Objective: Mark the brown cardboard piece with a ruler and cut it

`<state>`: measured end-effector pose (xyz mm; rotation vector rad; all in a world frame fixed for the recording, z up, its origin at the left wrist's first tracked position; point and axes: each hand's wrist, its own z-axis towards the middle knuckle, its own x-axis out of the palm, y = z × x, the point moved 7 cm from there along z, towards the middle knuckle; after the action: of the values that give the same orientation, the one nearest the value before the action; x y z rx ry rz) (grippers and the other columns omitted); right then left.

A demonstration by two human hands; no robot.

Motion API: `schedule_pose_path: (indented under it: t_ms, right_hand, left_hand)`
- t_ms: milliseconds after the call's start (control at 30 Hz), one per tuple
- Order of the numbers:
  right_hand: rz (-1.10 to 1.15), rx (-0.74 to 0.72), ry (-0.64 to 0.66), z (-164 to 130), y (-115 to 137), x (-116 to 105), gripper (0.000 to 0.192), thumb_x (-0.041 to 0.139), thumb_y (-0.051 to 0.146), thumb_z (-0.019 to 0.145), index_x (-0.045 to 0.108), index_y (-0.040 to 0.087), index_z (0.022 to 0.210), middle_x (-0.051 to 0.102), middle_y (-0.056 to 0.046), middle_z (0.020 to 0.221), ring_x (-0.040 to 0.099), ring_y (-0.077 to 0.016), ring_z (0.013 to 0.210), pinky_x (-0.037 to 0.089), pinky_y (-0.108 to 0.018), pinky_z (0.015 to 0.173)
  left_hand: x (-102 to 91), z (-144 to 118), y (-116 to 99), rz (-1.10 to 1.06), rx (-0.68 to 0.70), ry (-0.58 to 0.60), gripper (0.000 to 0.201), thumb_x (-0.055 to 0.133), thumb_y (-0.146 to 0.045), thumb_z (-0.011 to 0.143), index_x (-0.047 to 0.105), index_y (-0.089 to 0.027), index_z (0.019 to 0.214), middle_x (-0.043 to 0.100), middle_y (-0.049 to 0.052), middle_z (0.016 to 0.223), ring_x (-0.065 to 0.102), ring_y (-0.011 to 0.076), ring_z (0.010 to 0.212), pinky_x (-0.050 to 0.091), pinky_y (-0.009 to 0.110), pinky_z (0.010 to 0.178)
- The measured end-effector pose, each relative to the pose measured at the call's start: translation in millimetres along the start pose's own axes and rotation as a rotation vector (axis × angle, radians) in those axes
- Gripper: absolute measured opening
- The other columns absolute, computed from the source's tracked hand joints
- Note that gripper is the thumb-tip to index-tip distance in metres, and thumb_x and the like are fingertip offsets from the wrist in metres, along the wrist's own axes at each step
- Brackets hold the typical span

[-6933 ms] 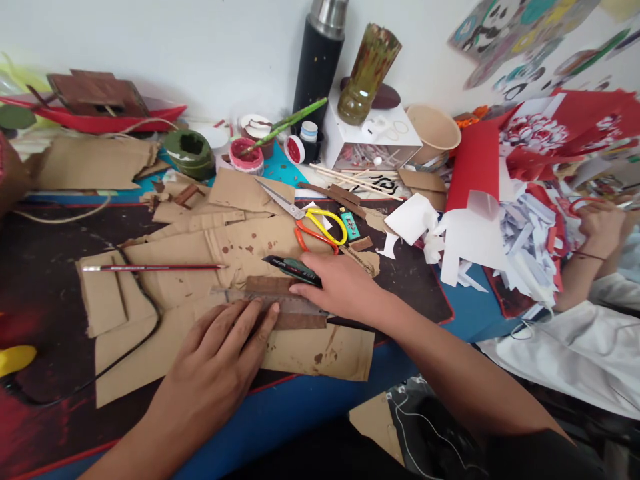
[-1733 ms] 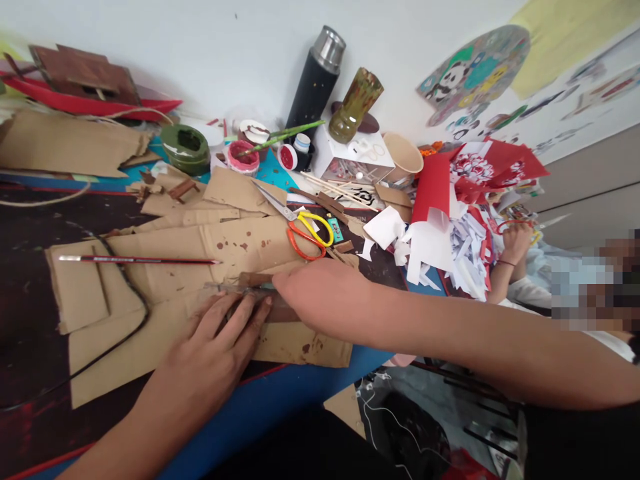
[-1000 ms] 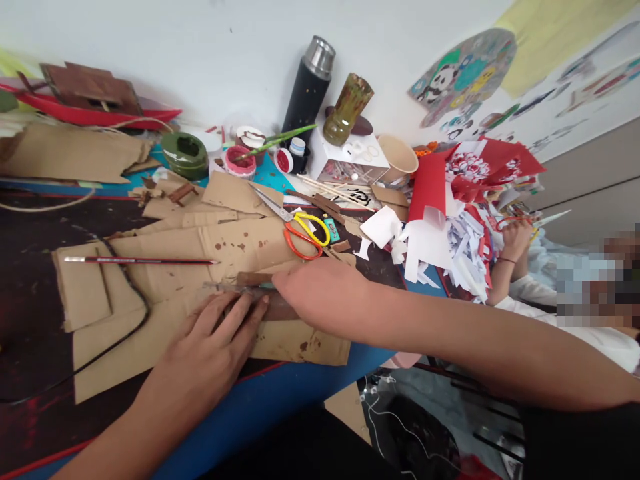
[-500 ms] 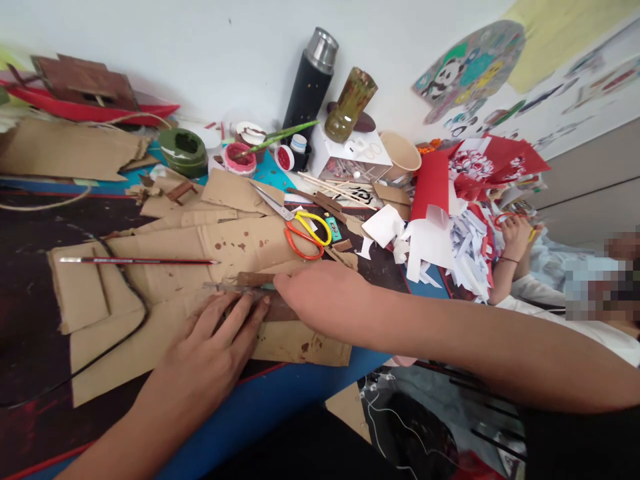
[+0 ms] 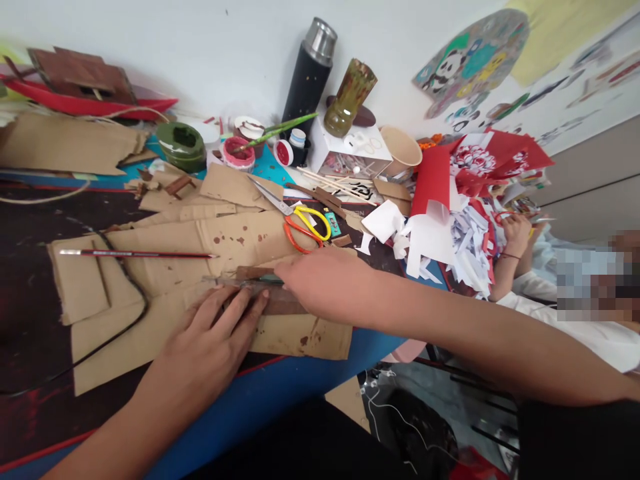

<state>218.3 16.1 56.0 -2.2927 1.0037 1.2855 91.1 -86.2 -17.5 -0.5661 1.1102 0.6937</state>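
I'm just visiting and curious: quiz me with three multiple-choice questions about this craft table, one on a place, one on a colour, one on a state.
1. Where does the thin red-handled paintbrush lie?
A. on the brown cardboard sheets
B. in the tan paper cup
C. on the floor

2. What colours are the handles of the metal scissors?
A. blue and green
B. yellow and orange
C. black and white

3. How is the left hand placed?
A. fisted in the air
B. holding the flask
C. flat, fingers pressing the clear ruler

Answers: 1 A, it rests across the cardboard; 2 B, one loop of each colour; 3 C, fingers spread on the ruler over the brown strip.
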Motion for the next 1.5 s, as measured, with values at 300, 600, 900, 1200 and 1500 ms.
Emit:
schedule_pose_path:
  t_ms: [300, 600, 900, 1200, 1500]
  right_hand:
    - [-0.041, 0.029, 0.001, -14.4, -2.2, -4.0, 0.022, 0.061, 0.011, 0.106, 0.074, 0.015, 0.124, 0.084, -0.012, 0.096, 0.079, -0.0248, 0.082, 0.048, -0.032, 0.067]
    - [-0.042, 0.023, 0.041, -8.2, 3.8, -0.1, 0.018, 0.063, 0.011, 0.106, 0.075, 0.015, 0.119, 0.085, -0.012, 0.094, 0.080, -0.0248, 0.085, 0.049, -0.032, 0.068]
    - [-0.025, 0.015, 0.036, -4.5, 6.5, -0.2, 0.020, 0.060, 0.010, 0.108, 0.076, 0.012, 0.120, 0.085, -0.015, 0.101, 0.081, -0.0251, 0.087, 0.051, -0.033, 0.071]
    - [-0.045, 0.017, 0.054, -3.5, 6.1, 2.0, 0.021, 0.063, 0.009, 0.105, 0.075, 0.010, 0.122, 0.083, -0.014, 0.095, 0.078, -0.0220, 0.079, 0.052, -0.032, 0.073]
    - [-0.044, 0.002, 0.088, 1.9, 13.8, -6.3, 0.021, 0.058, 0.007, 0.107, 0.077, 0.011, 0.116, 0.085, -0.016, 0.101, 0.081, -0.0244, 0.088, 0.055, -0.032, 0.075]
  left_hand:
    - [6.8, -4.1, 3.5, -0.042, -0.039, 0.055, 0.056, 0.047, -0.013, 0.107, 0.066, -0.011, 0.160, 0.074, 0.023, 0.148, 0.064, 0.0425, 0.141, 0.049, 0.060, 0.120]
    - [1.1, 0.3, 1.3, -0.010, -0.024, 0.035, 0.054, 0.049, -0.013, 0.107, 0.066, -0.006, 0.158, 0.075, 0.026, 0.144, 0.065, 0.0445, 0.136, 0.051, 0.060, 0.117]
    - [0.3, 0.5, 0.5, 0.007, -0.003, 0.024, 0.055, 0.050, -0.013, 0.107, 0.066, -0.004, 0.158, 0.074, 0.027, 0.144, 0.066, 0.0459, 0.134, 0.053, 0.061, 0.115]
    - [5.5, -2.4, 2.4, -0.025, -0.038, 0.055, 0.056, 0.048, -0.014, 0.107, 0.065, -0.010, 0.160, 0.074, 0.024, 0.148, 0.065, 0.0435, 0.139, 0.052, 0.060, 0.118]
    - [5.3, -3.5, 2.2, -0.013, -0.023, 0.066, 0.056, 0.048, -0.012, 0.107, 0.065, -0.009, 0.160, 0.073, 0.024, 0.150, 0.065, 0.0446, 0.139, 0.053, 0.062, 0.118]
